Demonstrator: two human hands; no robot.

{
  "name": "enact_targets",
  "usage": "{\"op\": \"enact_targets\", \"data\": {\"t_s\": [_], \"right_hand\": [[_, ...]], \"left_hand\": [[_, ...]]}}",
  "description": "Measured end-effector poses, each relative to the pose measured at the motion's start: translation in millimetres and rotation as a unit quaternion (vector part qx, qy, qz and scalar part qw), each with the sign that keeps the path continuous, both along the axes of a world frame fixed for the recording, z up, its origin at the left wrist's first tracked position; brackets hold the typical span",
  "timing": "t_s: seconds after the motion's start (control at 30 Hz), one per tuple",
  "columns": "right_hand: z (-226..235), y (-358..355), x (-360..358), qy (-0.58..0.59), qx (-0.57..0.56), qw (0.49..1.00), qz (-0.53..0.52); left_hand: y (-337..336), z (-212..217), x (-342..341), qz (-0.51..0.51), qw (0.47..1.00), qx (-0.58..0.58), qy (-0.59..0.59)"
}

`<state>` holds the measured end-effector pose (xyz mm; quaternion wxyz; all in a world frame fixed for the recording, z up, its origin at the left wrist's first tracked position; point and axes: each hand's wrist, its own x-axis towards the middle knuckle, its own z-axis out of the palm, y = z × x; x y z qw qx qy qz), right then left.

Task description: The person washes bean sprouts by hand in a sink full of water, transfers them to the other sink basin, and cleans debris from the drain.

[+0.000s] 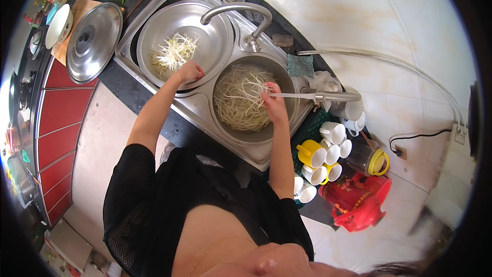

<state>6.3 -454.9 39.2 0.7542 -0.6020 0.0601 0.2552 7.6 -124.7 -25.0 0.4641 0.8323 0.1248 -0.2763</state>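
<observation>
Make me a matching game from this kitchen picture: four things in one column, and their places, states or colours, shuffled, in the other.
Things
1. Right hand
2. Smaller sprout heap
3. Metal lid
4. Mugs

Descriptions
A. White and yellow
B. Partly covering the wooden board in this view
C. Holding sprouts at the round basin
D. Inside the wide metal bowl

Pairs: 1-C, 2-D, 3-B, 4-A
</observation>
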Motion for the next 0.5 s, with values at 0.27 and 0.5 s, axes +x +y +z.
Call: {"op": "enact_targets", "data": {"t_s": [0.27,0.5], "right_hand": [[0.4,-2.5,-13.5,-0.04,-0.009,0.999,-0.007],[3.1,1.0,-13.6,-0.015,-0.064,0.997,0.049]], "left_hand": [[-109.9,71.6,-39.7,-0.136,0.983,-0.069,-0.105],[-173.8,79.8,-38.1,-0.139,0.934,0.046,-0.325]]}}
